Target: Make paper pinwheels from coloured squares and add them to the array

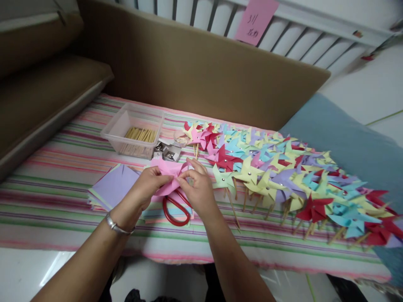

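A pink paper pinwheel (pixel 166 167), its points folded in toward the middle, is held up between my two hands. My left hand (pixel 147 184) pinches it from the left, thumb on the paper. From the right, my right hand (pixel 197 184) is closed on it near the centre; whether a pin is between those fingers I cannot tell. Just below the pinwheel lie red-handled scissors (pixel 176 222), their blades hidden. A stack of coloured paper squares (pixel 115 184), lilac on top, is left of my left hand. Small boxes of metal pins (pixel 166 152) sit behind the pinwheel.
A clear plastic box (pixel 126 138) holds short wooden sticks (pixel 141 134). Many finished pinwheels (pixel 264 176) on sticks cover the right of the striped cloth (pixel 63 197). A brown padded board (pixel 204 71) stands along the back, with brown cushions (pixel 47 100) at the left.
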Tool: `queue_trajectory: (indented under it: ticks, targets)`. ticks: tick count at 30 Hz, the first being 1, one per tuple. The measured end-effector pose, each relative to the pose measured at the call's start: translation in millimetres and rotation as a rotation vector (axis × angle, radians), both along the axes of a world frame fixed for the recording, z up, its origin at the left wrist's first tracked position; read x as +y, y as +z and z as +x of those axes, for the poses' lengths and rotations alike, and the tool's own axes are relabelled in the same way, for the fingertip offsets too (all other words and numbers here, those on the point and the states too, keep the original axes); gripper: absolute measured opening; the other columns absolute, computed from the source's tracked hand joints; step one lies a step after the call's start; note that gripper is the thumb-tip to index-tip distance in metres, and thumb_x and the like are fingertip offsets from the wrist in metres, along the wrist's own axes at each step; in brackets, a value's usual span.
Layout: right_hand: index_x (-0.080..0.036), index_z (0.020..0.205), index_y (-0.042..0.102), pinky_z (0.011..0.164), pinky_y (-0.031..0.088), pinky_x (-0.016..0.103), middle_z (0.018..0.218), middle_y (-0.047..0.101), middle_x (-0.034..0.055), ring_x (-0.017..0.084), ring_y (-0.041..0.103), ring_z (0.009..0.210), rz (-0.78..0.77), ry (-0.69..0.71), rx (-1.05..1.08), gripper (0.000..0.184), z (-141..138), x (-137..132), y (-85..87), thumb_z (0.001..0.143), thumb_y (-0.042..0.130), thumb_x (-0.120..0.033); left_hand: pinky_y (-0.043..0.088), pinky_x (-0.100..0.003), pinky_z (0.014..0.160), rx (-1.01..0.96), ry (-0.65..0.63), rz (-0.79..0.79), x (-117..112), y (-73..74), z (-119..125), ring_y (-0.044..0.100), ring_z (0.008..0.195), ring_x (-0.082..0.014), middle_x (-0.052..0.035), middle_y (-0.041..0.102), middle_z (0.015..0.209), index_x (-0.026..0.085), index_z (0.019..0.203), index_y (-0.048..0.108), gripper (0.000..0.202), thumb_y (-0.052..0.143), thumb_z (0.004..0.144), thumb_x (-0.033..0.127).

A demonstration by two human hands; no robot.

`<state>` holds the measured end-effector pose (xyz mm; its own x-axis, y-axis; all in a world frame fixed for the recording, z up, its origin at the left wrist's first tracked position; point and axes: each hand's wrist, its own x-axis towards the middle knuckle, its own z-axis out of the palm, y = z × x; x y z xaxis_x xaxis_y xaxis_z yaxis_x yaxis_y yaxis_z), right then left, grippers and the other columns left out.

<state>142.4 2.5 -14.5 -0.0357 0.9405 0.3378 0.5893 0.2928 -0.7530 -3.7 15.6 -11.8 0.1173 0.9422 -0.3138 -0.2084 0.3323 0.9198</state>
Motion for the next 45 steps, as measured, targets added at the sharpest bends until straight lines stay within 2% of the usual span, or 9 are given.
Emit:
queue_trajectory:
  ticks: [10,14,16,20,23,25,30,36,45]
  targets:
    - [-0.020,0.066,0.066,0.103,0.034,0.050,0.125,0.058,0.0125,0.029,0.045,0.124,-0.031,-0.046,-0.030,0.007,-3.2,1.6,-2.4,0.072,0.065,-0.018,0.041,-0.023,0.055,0.001,0.004,0.015,-1.5,-1.4,2.6,0.056,0.056,-0.0131,-0.0037,0.068,0.065,0.012,0.070,0.071,0.018,0.074,0.053,0.018]
    - [-0.021,0.066,0.065,0.103,0.034,0.049,0.123,0.059,0.0101,0.028,0.047,0.122,-0.030,-0.054,0.008,0.006,-2.8,2.0,-0.5,0.071,0.066,-0.018,0.042,-0.024,0.056,-0.004,0.066,0.005,-0.5,-3.5,2.9,0.057,0.055,-0.0132,-0.0018,0.066,0.062,0.013,0.067,0.069,0.017,0.075,0.051,0.017]
    - [-0.021,0.075,0.065,0.102,0.036,0.047,0.124,0.059,0.0097,0.026,0.050,0.120,-0.046,-0.082,0.129,0.003,2.3,3.3,1.7,0.073,0.065,-0.021,0.040,-0.023,0.052,-0.010,0.111,0.000,0.8,-2.6,0.0,0.053,0.049,-0.0115,0.0002,0.063,0.055,0.014,0.061,0.067,0.013,0.075,0.051,0.016]
    - [-0.020,0.098,0.060,0.090,0.047,0.040,0.110,0.065,0.0090,0.023,0.060,0.104,-0.190,-0.150,0.532,0.028,15.7,7.3,3.6,0.075,0.064,-0.038,0.040,-0.022,0.051,-0.063,0.123,-0.007,3.4,0.1,-7.4,0.052,0.047,-0.0103,0.0008,0.061,0.051,0.015,0.053,0.062,0.013,0.075,0.052,0.017]
    - [-0.018,0.096,0.061,0.077,0.050,0.033,0.092,0.068,0.0061,0.020,0.064,0.087,-0.397,-0.070,0.703,0.038,16.5,7.2,3.4,0.068,0.070,-0.042,0.036,-0.019,0.047,-0.069,0.100,-0.001,4.3,-1.0,-6.6,0.048,0.044,-0.0075,0.0019,0.059,0.049,0.014,0.052,0.061,0.015,0.076,0.053,0.017]
    - [-0.017,0.088,0.063,0.070,0.049,0.029,0.083,0.067,0.0036,0.017,0.063,0.078,-0.507,-0.005,0.753,0.033,12.6,5.2,4.6,0.063,0.072,-0.036,0.034,-0.019,0.046,-0.054,0.091,0.005,4.2,-3.0,-2.3,0.047,0.044,-0.0069,0.0018,0.059,0.050,0.013,0.056,0.063,0.014,0.076,0.053,0.018]
    - [-0.016,0.066,0.059,0.056,0.039,0.022,0.060,0.055,-0.0042,0.010,0.049,0.057,-0.559,0.113,0.702,0.014,8.8,1.2,7.1,0.064,0.066,-0.028,0.037,-0.019,0.048,-0.010,0.087,0.030,-0.4,-4.2,12.6,0.051,0.047,-0.0084,-0.0001,0.063,0.053,0.012,0.062,0.067,0.017,0.078,0.052,0.020]
    - [-0.017,0.057,0.051,0.049,0.028,0.022,0.053,0.038,-0.0070,0.008,0.035,0.051,-0.496,0.072,0.555,0.016,15.3,-1.4,0.9,0.063,0.061,-0.028,0.045,-0.020,0.056,-0.072,0.134,0.011,-14.3,-0.4,24.8,0.059,0.054,-0.0107,-0.0024,0.069,0.061,0.012,0.069,0.070,0.024,0.082,0.050,0.020]
    - [-0.016,0.062,0.056,0.050,0.028,0.022,0.054,0.040,-0.0068,0.009,0.035,0.052,-0.470,0.186,0.639,0.017,24.1,-15.7,4.9,0.064,0.063,-0.031,0.049,-0.021,0.061,-0.095,0.220,0.059,-43.4,19.1,38.2,0.063,0.058,-0.0120,-0.0039,0.072,0.064,0.011,0.068,0.071,0.025,0.084,0.049,0.020]
